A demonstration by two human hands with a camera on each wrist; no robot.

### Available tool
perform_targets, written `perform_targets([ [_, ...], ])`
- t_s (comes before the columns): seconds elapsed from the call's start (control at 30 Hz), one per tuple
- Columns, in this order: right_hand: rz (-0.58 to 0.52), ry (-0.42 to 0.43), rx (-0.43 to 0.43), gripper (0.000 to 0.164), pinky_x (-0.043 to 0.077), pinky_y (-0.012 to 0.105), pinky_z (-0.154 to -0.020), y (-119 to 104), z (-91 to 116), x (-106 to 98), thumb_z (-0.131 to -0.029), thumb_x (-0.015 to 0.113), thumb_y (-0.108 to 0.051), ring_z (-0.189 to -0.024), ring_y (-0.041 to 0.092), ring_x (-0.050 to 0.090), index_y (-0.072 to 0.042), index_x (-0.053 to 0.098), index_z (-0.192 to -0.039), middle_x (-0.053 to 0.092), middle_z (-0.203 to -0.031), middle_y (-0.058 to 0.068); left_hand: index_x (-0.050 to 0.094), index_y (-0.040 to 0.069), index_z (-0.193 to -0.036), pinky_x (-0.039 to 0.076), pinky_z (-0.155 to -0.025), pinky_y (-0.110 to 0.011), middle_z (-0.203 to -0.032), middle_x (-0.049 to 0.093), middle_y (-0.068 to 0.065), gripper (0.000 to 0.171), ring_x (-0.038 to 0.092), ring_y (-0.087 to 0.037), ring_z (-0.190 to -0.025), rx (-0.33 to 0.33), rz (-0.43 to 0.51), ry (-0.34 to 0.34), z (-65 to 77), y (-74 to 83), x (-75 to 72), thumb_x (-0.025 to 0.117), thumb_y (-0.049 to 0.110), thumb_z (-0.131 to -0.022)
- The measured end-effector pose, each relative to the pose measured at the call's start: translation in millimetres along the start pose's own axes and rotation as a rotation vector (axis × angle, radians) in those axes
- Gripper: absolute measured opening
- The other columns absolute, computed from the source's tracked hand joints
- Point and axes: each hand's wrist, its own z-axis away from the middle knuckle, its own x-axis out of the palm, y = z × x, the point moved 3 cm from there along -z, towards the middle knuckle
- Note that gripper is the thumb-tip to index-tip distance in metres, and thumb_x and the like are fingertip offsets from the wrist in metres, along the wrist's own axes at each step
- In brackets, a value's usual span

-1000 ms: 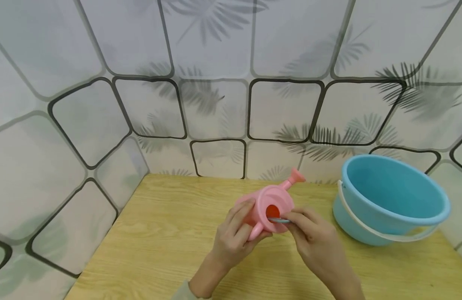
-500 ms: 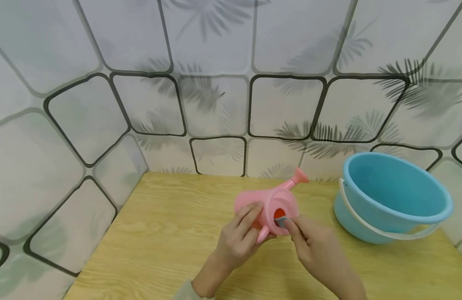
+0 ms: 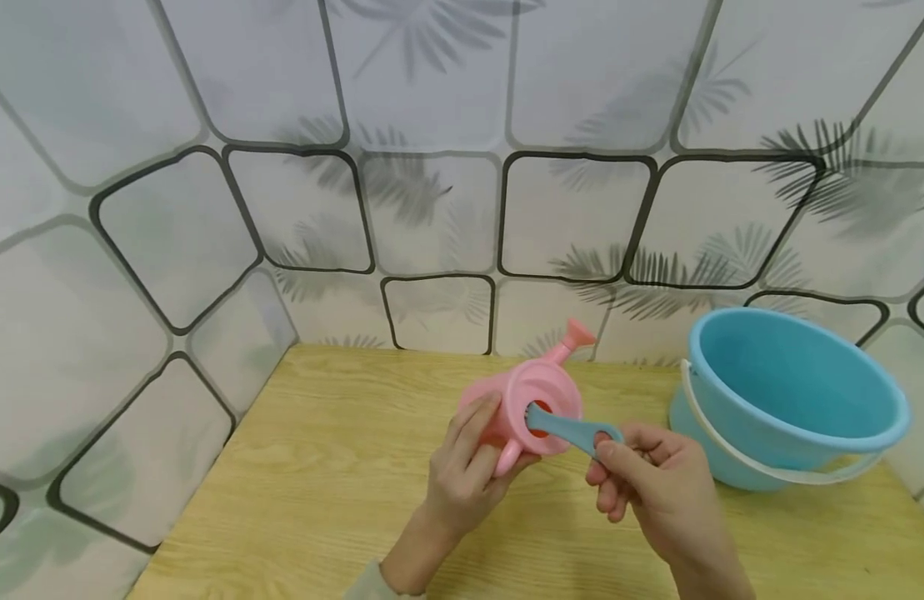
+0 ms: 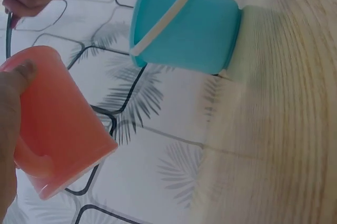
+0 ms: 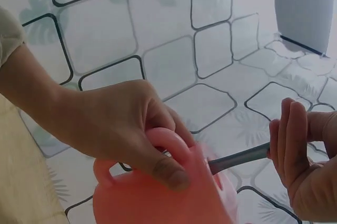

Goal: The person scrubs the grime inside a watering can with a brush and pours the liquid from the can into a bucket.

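A pink toy watering can (image 3: 482, 388) is tilted with its round opening facing right, its sprinkler spout (image 3: 577, 335) pointing up and away. My left hand (image 3: 465, 471) grips the can near its handle, thumb on the side in the right wrist view (image 5: 116, 113). A light-blue plastic toy tool (image 3: 570, 429), with a hole in the end of its handle, reaches into the can's opening. Tine-like marks show at its inner end, but the rest of the head is hidden. At the handle end, my right hand (image 3: 660, 479) pinches the tool between thumb and fingers.
On the right of the wood-grain table (image 3: 319, 467) stands a blue bucket (image 3: 731, 442), its white handle (image 3: 776, 473) hanging down the front. Patterned wall covering (image 3: 432, 217) rises behind the table and along its left side.
My right hand has moved right and down, drawing the blue tool partly out so more of its length shows. The watering can shifted slightly right, then back left, still in my left hand.
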Motion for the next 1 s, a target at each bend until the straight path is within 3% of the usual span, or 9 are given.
perform_targets([
  [0.1,0.004,-0.044,0.031,0.02,0.052,0.019,-0.044,4.2,-0.6,6.0,-0.093,0.052,0.005,-0.049,0.008,0.062,-0.004,0.067,-0.083,0.068,-0.067,0.003,0.043,0.005,-0.054,0.058,-0.07,-0.029,-0.098,0.065,-0.028,0.047,0.065,-0.035,-0.081,0.015,0.01,-0.016,0.2,1.8,-1.0,0.074,0.027,-0.082],
  [0.2,0.002,-0.033,0.03,0.02,0.051,0.018,-0.043,5.6,0.5,9.2,-0.092,0.053,0.005,-0.048,0.008,0.061,-0.005,0.067,-0.083,0.067,-0.066,0.003,0.042,0.005,-0.054,0.058,-0.071,-0.029,-0.099,0.065,-0.028,0.047,0.065,-0.035,-0.082,0.011,0.012,-0.027,0.5,2.8,-2.5,0.073,0.027,-0.083],
  [0.33,-0.033,-0.055,-0.03,0.021,0.049,0.018,-0.039,3.4,4.5,6.7,-0.092,0.049,0.01,-0.046,0.008,0.06,-0.001,0.066,-0.084,0.067,-0.066,0.006,0.041,0.006,-0.053,0.058,-0.071,-0.031,-0.099,0.065,-0.029,0.049,0.065,-0.036,-0.083,0.0,0.007,-0.017,0.0,1.3,-6.0,0.073,0.027,-0.083],
  [0.47,-0.03,-0.137,-0.031,0.024,0.048,0.016,-0.04,8.9,-1.7,8.6,-0.093,0.047,0.009,-0.047,0.006,0.059,-0.003,0.067,-0.086,0.067,-0.068,0.004,0.042,0.006,-0.053,0.058,-0.072,-0.031,-0.098,0.065,-0.029,0.048,0.065,-0.036,-0.083,0.026,0.015,-0.029,-2.0,-0.7,-8.0,0.073,0.027,-0.083],
  [0.63,-0.152,-0.111,-0.147,0.031,0.042,0.014,-0.035,6.7,-4.8,-2.0,-0.093,0.04,0.015,-0.043,0.004,0.056,0.003,0.068,-0.087,0.066,-0.065,0.006,0.04,0.006,-0.053,0.058,-0.073,-0.032,-0.099,0.064,-0.031,0.048,0.065,-0.038,-0.083,0.002,0.066,-0.018,-6.2,-5.7,-8.3,0.073,0.024,-0.083],
  [0.83,-0.028,-0.161,-0.135,0.029,0.042,0.017,-0.033,6.8,-9.3,-0.8,-0.093,0.043,0.014,-0.041,0.004,0.054,0.001,0.067,-0.084,0.065,-0.064,0.003,0.041,0.007,-0.054,0.058,-0.076,-0.032,-0.1,0.064,-0.03,0.047,0.065,-0.038,-0.086,0.011,0.108,-0.046,-9.0,-5.7,-5.9,0.074,0.026,-0.082],
  [1.0,-0.1,-0.141,-0.212,0.029,0.038,0.02,-0.029,3.7,-9.4,-7.5,-0.092,0.039,0.017,-0.04,0.008,0.053,0.008,0.066,-0.086,0.064,-0.063,0.007,0.039,0.007,-0.054,0.058,-0.076,-0.033,-0.1,0.064,-0.031,0.048,0.065,-0.039,-0.086,-0.008,0.112,-0.044,-5.6,-7.6,-6.2,0.073,0.026,-0.083],
])
